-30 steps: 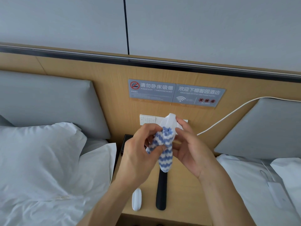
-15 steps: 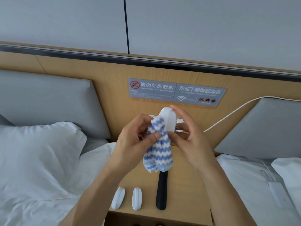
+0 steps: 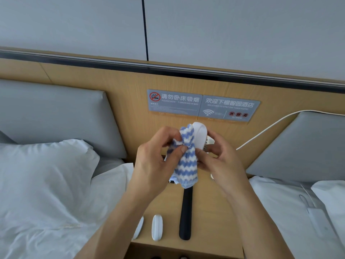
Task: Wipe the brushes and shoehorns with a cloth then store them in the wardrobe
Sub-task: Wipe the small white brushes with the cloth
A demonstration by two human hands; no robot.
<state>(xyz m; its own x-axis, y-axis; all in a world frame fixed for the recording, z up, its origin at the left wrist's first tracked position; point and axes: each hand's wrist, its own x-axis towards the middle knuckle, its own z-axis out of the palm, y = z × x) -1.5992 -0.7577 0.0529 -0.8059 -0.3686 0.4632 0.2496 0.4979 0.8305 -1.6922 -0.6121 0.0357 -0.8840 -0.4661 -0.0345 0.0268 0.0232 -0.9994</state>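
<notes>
While my left hand (image 3: 155, 161) pinches the cloth (image 3: 183, 161) between thumb and curled fingers, I see my right hand (image 3: 218, 157) gripping the brush (image 3: 199, 135), fingers curled round its lower end. The cloth is blue-and-white zigzag knit, bunched against the brush's left side and hanging below both hands. The brush is white and oval, smooth back toward me, with a few bristles showing at its right edge; I hold it above the far part of the nightstand (image 3: 214, 221).

On the nightstand's near edge lie two more white brushes (image 3: 156, 227), side by side, the left one half hidden by my forearm. Just right of them a black shoehorn (image 3: 185, 215) lies lengthwise, its far end under the cloth.

Beyond my hands, on the wooden headboard (image 3: 121, 85), I read two grey signs. The left sign (image 3: 174, 102) has a no-smoking symbol, 请勿卧床吸烟, and "PLEASE DON'T SMOKING IN BED". The right sign (image 3: 228, 109) reads 欢迎下榻智园酒店, "WELCOME TO STAY ZHI YUAN HOTEL", with a wifi mark; the small print is too fine to read. A white cable (image 3: 265, 130) runs right along the headboard. White pillows (image 3: 41, 174) lie to the left.
</notes>
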